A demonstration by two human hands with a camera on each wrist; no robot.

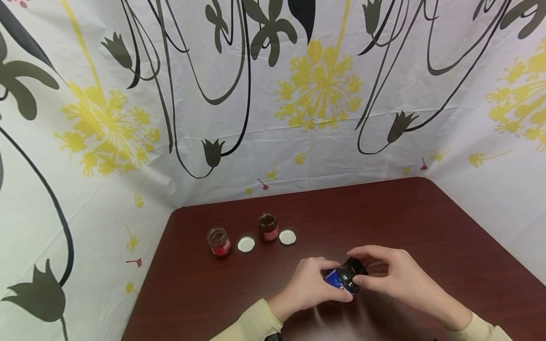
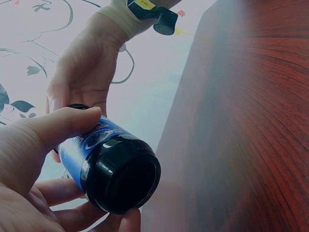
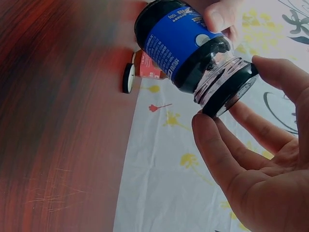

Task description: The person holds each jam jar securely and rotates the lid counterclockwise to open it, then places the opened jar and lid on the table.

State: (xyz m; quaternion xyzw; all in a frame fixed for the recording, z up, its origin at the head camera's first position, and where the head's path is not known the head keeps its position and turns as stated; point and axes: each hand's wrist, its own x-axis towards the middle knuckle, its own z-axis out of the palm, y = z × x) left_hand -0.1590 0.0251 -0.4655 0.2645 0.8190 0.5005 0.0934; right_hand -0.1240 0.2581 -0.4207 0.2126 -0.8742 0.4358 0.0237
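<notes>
A glass jar point(image 1: 335, 279) with dark contents and a blue label is tilted above the front of the table. My left hand point(image 1: 313, 284) grips its body, with the thumb across the label point(image 2: 96, 133) in the left wrist view. At the jar's mouth, my right hand point(image 1: 396, 274) pinches the rim of a black lid point(image 3: 231, 89) between thumb and fingers. Threads of the glass neck point(image 3: 215, 79) show beside the lid in the right wrist view. How firmly the lid sits cannot be told.
Two uncapped jars with red labels, a left one point(image 1: 219, 244) and a right one point(image 1: 268, 229), stand toward the back left of the dark red table point(image 1: 204, 298). Beside them lie two lids point(image 1: 246, 244) with white undersides up. A flower-printed cloth point(image 1: 264, 113) hangs behind.
</notes>
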